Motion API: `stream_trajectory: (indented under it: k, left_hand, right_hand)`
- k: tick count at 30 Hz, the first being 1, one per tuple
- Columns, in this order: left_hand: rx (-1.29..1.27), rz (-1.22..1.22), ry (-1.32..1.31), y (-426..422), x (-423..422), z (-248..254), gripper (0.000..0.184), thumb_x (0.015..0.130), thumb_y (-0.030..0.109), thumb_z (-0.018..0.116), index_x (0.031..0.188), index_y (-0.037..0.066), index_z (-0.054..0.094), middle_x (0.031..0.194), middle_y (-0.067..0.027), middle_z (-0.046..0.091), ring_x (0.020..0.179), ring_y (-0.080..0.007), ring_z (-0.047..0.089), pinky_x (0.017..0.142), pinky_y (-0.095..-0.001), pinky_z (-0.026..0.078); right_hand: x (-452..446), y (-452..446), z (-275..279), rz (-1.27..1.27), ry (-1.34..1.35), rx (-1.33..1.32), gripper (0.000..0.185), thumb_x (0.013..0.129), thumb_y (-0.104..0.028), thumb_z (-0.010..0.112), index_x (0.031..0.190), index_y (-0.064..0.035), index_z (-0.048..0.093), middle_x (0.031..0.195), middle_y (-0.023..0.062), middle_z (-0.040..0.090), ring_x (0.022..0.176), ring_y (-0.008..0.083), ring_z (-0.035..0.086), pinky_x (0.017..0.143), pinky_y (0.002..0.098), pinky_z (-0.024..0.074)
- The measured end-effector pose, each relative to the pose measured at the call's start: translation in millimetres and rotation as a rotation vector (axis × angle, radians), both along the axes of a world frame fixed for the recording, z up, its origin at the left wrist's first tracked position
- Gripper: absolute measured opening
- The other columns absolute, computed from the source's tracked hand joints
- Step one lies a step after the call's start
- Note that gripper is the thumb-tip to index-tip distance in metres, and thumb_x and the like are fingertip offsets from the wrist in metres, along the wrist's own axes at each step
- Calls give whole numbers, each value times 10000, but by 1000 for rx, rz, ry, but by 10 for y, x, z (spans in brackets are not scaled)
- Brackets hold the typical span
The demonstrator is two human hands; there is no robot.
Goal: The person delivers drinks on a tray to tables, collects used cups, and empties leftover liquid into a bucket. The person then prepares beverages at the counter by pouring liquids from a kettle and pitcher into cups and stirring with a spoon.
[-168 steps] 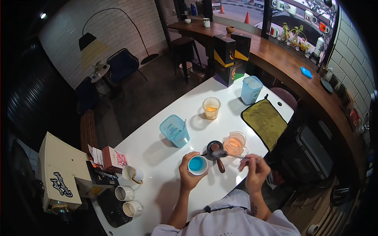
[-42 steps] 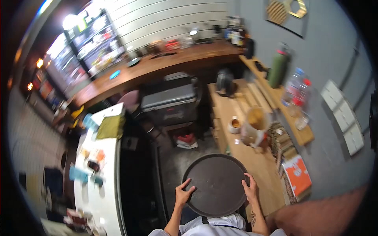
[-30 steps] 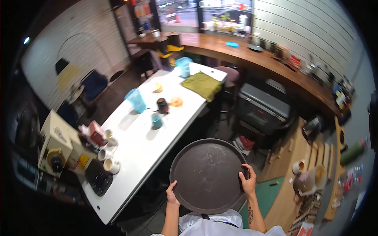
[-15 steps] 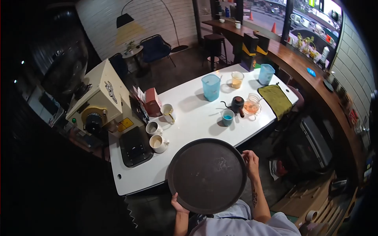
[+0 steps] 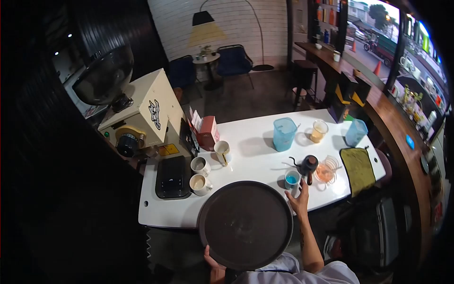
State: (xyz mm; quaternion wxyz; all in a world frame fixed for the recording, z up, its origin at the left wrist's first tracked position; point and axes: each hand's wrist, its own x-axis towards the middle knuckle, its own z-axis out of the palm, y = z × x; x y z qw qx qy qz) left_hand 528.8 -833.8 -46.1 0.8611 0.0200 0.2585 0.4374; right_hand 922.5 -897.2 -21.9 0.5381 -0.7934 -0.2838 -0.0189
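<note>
A round dark serving tray (image 5: 246, 225) is held level in front of my body. My left hand (image 5: 213, 259) grips its near left rim, thumb along the edge and the other fingers hidden underneath. Off the tray, my right hand (image 5: 299, 201) reaches over the table's near edge, fingers spread, with nothing in it. Right by its fingertips stands a small cup of blue liquid (image 5: 292, 180). Behind that cup is a dark gooseneck kettle (image 5: 308, 165), its handle close to my fingers. A glass dripper (image 5: 325, 173) with an orange-brown filter sits just to the right.
On the white table (image 5: 255, 163) stand a blue pitcher (image 5: 284, 135), a second blue pitcher (image 5: 355, 132), a glass of amber drink (image 5: 318, 131), and a green cloth (image 5: 358, 170). Three mugs, including a white mug (image 5: 201, 184), stand beside the coffee grinder (image 5: 146, 113) at left.
My right hand has left the tray's right rim and moved forward to the blue-liquid cup, fingers opening. My left hand keeps hold of the tray. The camera view has shifted.
</note>
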Motion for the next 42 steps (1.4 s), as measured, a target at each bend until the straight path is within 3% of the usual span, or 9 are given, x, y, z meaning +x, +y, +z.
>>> stream_trajectory:
  k: [7, 11, 12, 16, 20, 25, 31, 32, 42]
  left_hand:
    - [-12, 185, 371, -308, 197, -22, 593, 929, 446, 484, 1356, 38, 541, 1372, -135, 571, 1216, -363, 541, 1069, -480, 402]
    - [-80, 197, 382, -469, 252, 41, 584, 932, 447, 490, 1336, 31, 559, 1356, -127, 584, 1213, -351, 545, 1071, -467, 405]
    - [-75, 200, 368, -467, 246, -7, 583, 935, 447, 492, 1338, 32, 558, 1354, -124, 586, 1211, -351, 546, 1073, -469, 403]
    - [-46, 212, 365, -467, 172, 4, 573, 950, 441, 484, 1348, 35, 553, 1360, -122, 582, 1210, -345, 550, 1071, -465, 410]
    - [-138, 208, 421, -368, 57, 191, 589, 968, 452, 463, 1376, 32, 523, 1386, -130, 560, 1217, -348, 547, 1061, -469, 423]
    - [28, 87, 72, -212, -406, 186, 617, 1001, 483, 422, 1402, 19, 484, 1416, -153, 528, 1231, -371, 539, 1062, -506, 425]
    - [40, 189, 94, -230, -1316, 421, 607, 1013, 465, 412, 1414, 12, 466, 1404, -164, 538, 1260, -378, 522, 1078, -521, 410]
    - [66, 224, 70, -229, -1504, 344, 600, 1020, 455, 406, 1419, 10, 460, 1413, -170, 531, 1268, -377, 517, 1082, -523, 405]
    - [158, 516, -169, -218, -3041, 109, 614, 1028, 449, 413, 1443, -3, 424, 1447, -162, 499, 1290, -368, 495, 1102, -507, 382]
  right_hand:
    - [299, 215, -47, 130, 34, 91, 803, 698, -118, 869, 1350, 47, 431, 1259, 205, 574, 1155, 312, 590, 971, 392, 484]
    - [341, 227, -10, 167, 91, 95, 748, 687, -127, 877, 1288, 42, 467, 1140, 191, 622, 1064, 294, 619, 928, 376, 486]
    - [276, 222, 177, 157, 132, 120, 625, 702, -83, 832, 1232, 18, 515, 1083, 172, 638, 1045, 286, 624, 934, 388, 477]
    - [53, 127, 646, 197, 118, 178, 597, 704, -87, 819, 1218, 21, 537, 1045, 159, 677, 1000, 246, 665, 918, 361, 503]
    - [-457, -15, 1325, 318, 90, 70, 591, 674, -119, 852, 1180, 21, 580, 1046, 151, 690, 1002, 235, 675, 895, 363, 516]
    - [-1398, -19, 1667, 596, 99, -63, 641, 650, -188, 901, 1170, 34, 599, 1084, 180, 688, 1035, 308, 678, 915, 382, 522]
    - [-2666, 274, 1538, 875, 106, -149, 721, 653, -226, 907, 1230, 47, 572, 1130, 212, 677, 1090, 355, 662, 937, 407, 520]
    - [-2875, 344, 1466, 893, 71, -125, 751, 602, -229, 937, 1201, 49, 580, 1073, 204, 688, 1026, 329, 688, 912, 383, 527]
    - [-4548, 1165, 1333, 1215, 65, -170, 734, 622, -208, 929, 1205, 45, 561, 1097, 209, 675, 1045, 354, 676, 919, 398, 528]
